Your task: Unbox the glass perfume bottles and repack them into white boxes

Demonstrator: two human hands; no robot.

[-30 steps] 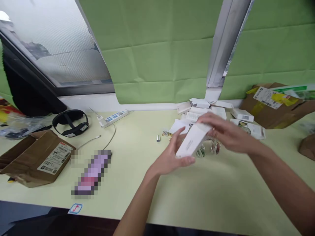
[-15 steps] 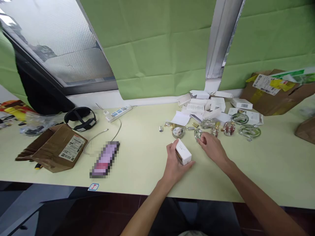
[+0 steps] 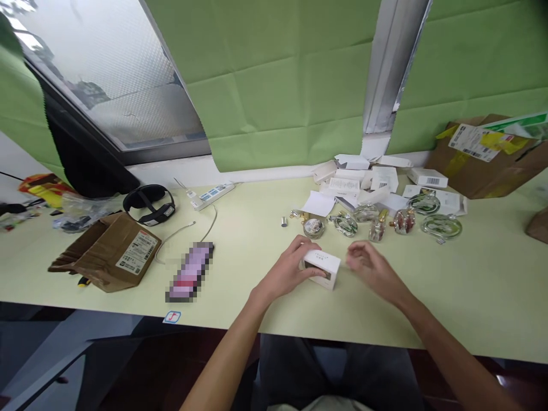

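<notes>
My left hand (image 3: 293, 265) is closed around a small white box (image 3: 327, 260) with printing on top and a dark window in its side. Just right of the box hovers my right hand (image 3: 370, 265), its fingers loosely bent and a little blurred, with nothing visible between them. Beyond the hands lies a group of small glass bottles: a round clear bottle (image 3: 314, 227), a greenish glass bottle (image 3: 345, 224), a gold-capped bottle (image 3: 377, 228) and a reddish glass bottle (image 3: 403, 221). A silver cap (image 3: 283, 221) stands left of them.
White cartons and papers (image 3: 342, 184) are heaped by the wall. A large cardboard box (image 3: 483, 171) stands back right, an opened carton (image 3: 109, 251) on the left. A pixelated phone (image 3: 190, 273), a headset (image 3: 149, 205) and a power strip (image 3: 214, 196) lie left of centre.
My right hand has drawn back from the glass bottles toward the white box. My left hand has turned the box so that its windowed side faces me. The view has shifted slightly.
</notes>
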